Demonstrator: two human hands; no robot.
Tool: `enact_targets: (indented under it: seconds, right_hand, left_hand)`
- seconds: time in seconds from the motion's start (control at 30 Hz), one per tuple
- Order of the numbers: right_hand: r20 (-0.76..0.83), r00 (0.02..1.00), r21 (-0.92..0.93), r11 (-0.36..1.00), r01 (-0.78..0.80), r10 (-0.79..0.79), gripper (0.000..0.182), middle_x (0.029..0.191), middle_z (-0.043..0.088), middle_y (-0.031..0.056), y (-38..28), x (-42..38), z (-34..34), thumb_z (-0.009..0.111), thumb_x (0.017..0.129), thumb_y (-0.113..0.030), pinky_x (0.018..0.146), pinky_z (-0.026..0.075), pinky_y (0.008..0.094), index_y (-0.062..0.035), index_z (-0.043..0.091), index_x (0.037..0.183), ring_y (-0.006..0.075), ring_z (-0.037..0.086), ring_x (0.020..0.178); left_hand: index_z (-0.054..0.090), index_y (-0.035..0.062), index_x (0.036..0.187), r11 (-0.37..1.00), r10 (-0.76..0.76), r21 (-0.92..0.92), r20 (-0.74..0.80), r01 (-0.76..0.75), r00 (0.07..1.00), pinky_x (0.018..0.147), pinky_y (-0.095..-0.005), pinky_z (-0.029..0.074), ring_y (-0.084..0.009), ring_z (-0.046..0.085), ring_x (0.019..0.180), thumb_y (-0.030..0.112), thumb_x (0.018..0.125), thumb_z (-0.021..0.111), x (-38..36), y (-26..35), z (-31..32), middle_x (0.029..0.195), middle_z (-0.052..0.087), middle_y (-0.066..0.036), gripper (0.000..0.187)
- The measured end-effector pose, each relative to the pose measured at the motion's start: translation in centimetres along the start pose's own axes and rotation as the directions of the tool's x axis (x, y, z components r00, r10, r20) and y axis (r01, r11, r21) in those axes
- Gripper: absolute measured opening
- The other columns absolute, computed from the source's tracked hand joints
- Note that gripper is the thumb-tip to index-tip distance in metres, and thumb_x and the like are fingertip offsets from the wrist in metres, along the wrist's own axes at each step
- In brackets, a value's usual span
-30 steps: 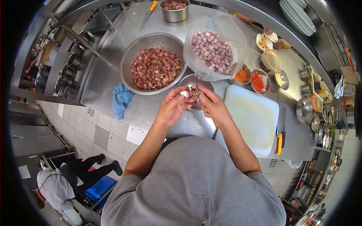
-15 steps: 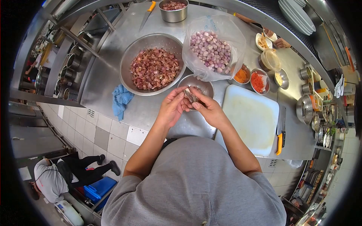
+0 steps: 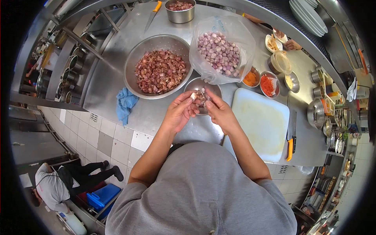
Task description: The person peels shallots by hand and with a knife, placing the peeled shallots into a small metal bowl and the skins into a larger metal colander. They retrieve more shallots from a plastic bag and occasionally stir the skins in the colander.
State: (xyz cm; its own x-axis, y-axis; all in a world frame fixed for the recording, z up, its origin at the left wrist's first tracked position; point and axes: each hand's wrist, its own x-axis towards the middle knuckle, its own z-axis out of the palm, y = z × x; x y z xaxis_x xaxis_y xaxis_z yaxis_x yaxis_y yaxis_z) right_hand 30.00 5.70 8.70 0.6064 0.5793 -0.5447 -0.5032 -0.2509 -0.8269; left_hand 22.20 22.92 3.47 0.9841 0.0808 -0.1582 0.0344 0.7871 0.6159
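My left hand pinches a small whitish clove-like piece between thumb and fingertips; its exact kind is hard to make out. Facing it, my right hand has thumb and index finger apart, with brownish skin-like bits close to the fingertips. Both hands are over the near part of a small metal bowl, whose contents they partly hide. Beyond the left hand stands a large perforated metal bowl of reddish-brown shallots or their skins. A clear plastic bag beside it contains many pale purple peeled shallots.
Right of my hands lies a white cutting board, then an orange-handled knife. Small bowls hold orange and red shreds. A blue cloth lies left. Another person's hands work across the table; someone bends at lower left.
My right fingers have parted from the piece and opened slightly over the bowl. The whitish piece now shows in my left fingertips. The person at lower left has shifted a little.
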Motion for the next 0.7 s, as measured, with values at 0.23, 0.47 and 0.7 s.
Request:
enact_targets:
  seconds: [0.23, 0.47, 0.7]
  right_hand:
    - [0.185, 0.855, -0.083, 0.86, 0.504, -0.484, 0.052, 0.144, 0.047, 0.011, 2.8, 0.7, 0.6, 0.057, 0.098, -0.015, 0.11, 0.033, 0.0314, -0.0046, 0.039, 0.146, 0.0179, 0.044, 0.132]
    - [0.186, 0.86, -0.148, 0.851, 0.503, -0.476, 0.046, 0.137, 0.055, 0.0087, 2.5, 0.5, 0.2, 0.057, 0.097, -0.015, 0.109, 0.034, 0.0308, -0.0058, 0.047, 0.141, 0.0194, 0.049, 0.127]
    - [0.171, 0.97, 0.337, 0.935, 0.106, -0.172, 0.042, 0.077, 0.045, -0.0057, 0.8, -0.5, 0.0, 0.056, 0.099, -0.02, 0.05, 0.033, 0.0195, -0.0152, 0.051, 0.14, 0.0045, 0.039, 0.064]
  left_hand:
    - [0.058, 0.0059, 0.119, 0.999, 0.033, -0.003, -0.028, -0.033, 0.999, 0.059, -0.0228, 0.052, -0.0114, 0.063, 0.074, 0.018, 0.094, 0.063, 0.0, -0.6, -0.2, 0.093, 0.066, -0.004, 0.028]
    - [0.058, 0.0083, 0.118, 0.999, 0.022, 0.031, 0.009, -0.022, 1.0, 0.061, -0.0221, 0.049, -0.0099, 0.063, 0.077, 0.02, 0.094, 0.064, -0.1, -0.9, -0.6, 0.096, 0.066, -0.002, 0.027]
    - [0.057, 0.0031, 0.124, 1.0, -0.014, 0.011, -0.01, 0.014, 1.0, 0.062, -0.0239, 0.051, -0.0134, 0.064, 0.077, 0.015, 0.095, 0.059, -0.2, -0.2, 0.3, 0.103, 0.066, -0.008, 0.032]
